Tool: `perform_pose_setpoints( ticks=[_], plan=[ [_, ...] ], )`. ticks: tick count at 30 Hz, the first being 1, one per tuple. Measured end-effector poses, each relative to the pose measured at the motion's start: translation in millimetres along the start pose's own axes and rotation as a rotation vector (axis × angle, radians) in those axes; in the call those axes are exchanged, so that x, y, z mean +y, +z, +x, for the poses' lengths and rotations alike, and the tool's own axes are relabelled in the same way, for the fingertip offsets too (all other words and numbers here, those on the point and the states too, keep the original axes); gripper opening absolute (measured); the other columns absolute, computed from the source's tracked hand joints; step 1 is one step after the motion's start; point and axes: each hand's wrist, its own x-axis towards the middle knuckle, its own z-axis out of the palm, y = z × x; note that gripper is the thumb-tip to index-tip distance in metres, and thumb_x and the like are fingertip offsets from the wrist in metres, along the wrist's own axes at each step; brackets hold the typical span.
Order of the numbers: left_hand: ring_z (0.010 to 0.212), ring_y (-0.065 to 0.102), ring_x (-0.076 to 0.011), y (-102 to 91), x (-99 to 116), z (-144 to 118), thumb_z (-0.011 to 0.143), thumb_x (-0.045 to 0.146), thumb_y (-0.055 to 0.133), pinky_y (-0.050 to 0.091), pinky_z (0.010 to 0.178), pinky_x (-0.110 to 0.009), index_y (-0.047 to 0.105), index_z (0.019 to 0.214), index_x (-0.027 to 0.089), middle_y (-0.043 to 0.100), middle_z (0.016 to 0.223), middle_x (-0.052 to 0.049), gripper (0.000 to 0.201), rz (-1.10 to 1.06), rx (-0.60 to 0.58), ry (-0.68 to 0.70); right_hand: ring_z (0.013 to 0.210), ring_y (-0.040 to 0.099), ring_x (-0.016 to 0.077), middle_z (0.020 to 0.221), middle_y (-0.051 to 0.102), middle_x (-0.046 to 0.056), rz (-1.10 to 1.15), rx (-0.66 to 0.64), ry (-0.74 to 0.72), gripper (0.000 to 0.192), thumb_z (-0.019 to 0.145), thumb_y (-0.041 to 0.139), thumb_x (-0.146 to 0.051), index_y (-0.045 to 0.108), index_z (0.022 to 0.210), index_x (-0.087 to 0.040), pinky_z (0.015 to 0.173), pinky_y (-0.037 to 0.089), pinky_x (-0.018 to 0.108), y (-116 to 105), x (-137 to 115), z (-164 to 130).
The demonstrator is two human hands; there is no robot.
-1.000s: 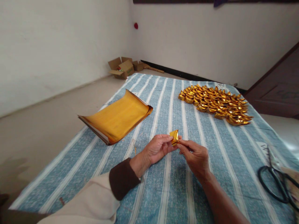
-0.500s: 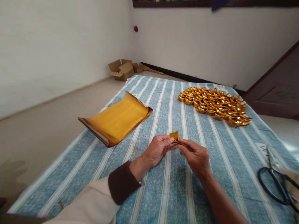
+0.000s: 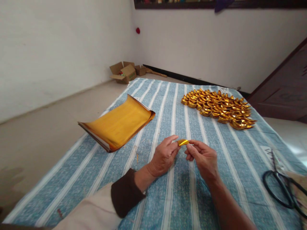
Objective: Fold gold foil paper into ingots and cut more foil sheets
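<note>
1. Presently, both hands are nearly closed, meeting over one small gold piece. Left hand [image 3: 165,153]: its fingers grip the piece's left end. Right hand [image 3: 205,158]: thumb and forefinger pinch the opposite end, remaining fingers curled beneath.

2. Location of gold piece [image 3: 183,142]: held between the two hands, raised above the cloth, in front of the wearer. Narrow, shiny, slightly bowed; its underside and any inner creases are hidden from this view.

3. Handling note (judgement): the material looks thin and springy, so light, even pressure at both ends should serve best. A hard squeeze on one side could skew the bend or leave a stray crease.

4. Technique (judgement): left hand as anchor, right hand making the small adjustments; keep the two ends level and run a fingertip along each edge to sharpen it. Main risks: tearing at a corner, or letting a layer spring loose.

5. Sleeve: the dark cuff [image 3: 127,193] on the left arm sits well back from the piece, a good clearance.

6. Surroundings: striped cloth [image 3: 151,198] under the arms. Ahead and to the left, a stack of gold sheets [image 3: 120,123], edges curling up. Ahead and to the right, a cluster of gold folded shapes [image 3: 218,108] with pointed tips, standing close together. Near the right edge, black-handled scissors [image 3: 277,174], well apart from the right hand.

7. Farther off: an open cardboard box [image 3: 129,75] beyond the cloth.
</note>
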Motion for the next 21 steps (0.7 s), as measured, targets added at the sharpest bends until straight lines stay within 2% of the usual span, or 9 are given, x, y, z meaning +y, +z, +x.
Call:
perform_pose_setpoints(
  ticks=[4, 6, 11, 18, 21],
  plan=[
    [0.125, 0.044, -0.0301, 0.8, -1.4, 0.6, 0.080, 0.020, 0.069, 0.022, 0.113, -0.044, 0.074, 0.094, 0.023, 0.061, 0.124, -0.010, 0.015, 0.084, -0.022, -0.020, 0.043, 0.057, 0.0112, 0.057, 0.065, 0.001, 0.078, -0.020, 0.097, 0.036, 0.076, 0.070, -0.048, 0.071, 0.087, -0.014, 0.040, 0.045, 0.022, 0.3, -5.0, 0.8],
    [0.128, 0.041, -0.0305, 1.1, 0.1, 1.8, 0.080, 0.018, 0.068, 0.020, 0.114, -0.045, 0.074, 0.090, 0.023, 0.061, 0.123, -0.010, 0.012, 0.048, -0.018, -0.049, 0.042, 0.057, 0.0112, 0.057, 0.065, 0.001, 0.096, -0.012, 0.110, 0.036, 0.075, 0.071, -0.048, 0.071, 0.084, -0.014, 0.040, 0.045, 0.022, 1.0, -5.4, 0.9],
    [0.125, 0.044, -0.0308, 3.1, 2.3, 2.6, 0.076, 0.015, 0.072, 0.026, 0.112, -0.043, 0.074, 0.085, 0.022, 0.063, 0.118, -0.012, 0.011, -0.055, 0.057, -0.085, 0.043, 0.058, 0.0122, 0.059, 0.067, 0.003, 0.094, 0.021, 0.094, 0.035, 0.074, 0.072, -0.048, 0.071, 0.083, -0.014, 0.039, 0.046, 0.023, 2.4, -3.0, 0.2],
    [0.121, 0.048, -0.0290, 2.9, 1.7, -4.0, 0.077, 0.015, 0.070, 0.028, 0.111, -0.040, 0.074, 0.099, 0.023, 0.059, 0.124, -0.009, 0.024, 0.041, 0.045, 0.006, 0.045, 0.060, 0.0123, 0.060, 0.068, 0.002, 0.093, 0.047, 0.066, 0.032, 0.077, 0.071, -0.045, 0.072, 0.084, -0.014, 0.041, 0.047, 0.023, 1.0, -0.8, 0.8],
    [0.113, 0.053, -0.0259, 1.6, 5.1, -5.3, 0.079, 0.016, 0.068, 0.036, 0.105, -0.038, 0.074, 0.102, 0.025, 0.061, 0.116, -0.008, 0.026, 0.131, 0.084, 0.066, 0.045, 0.059, 0.0117, 0.059, 0.067, 0.001, 0.057, 0.093, 0.012, 0.028, 0.078, 0.069, -0.043, 0.072, 0.084, -0.016, 0.042, 0.048, 0.023, 0.7, -0.9, 0.7]
  ],
)
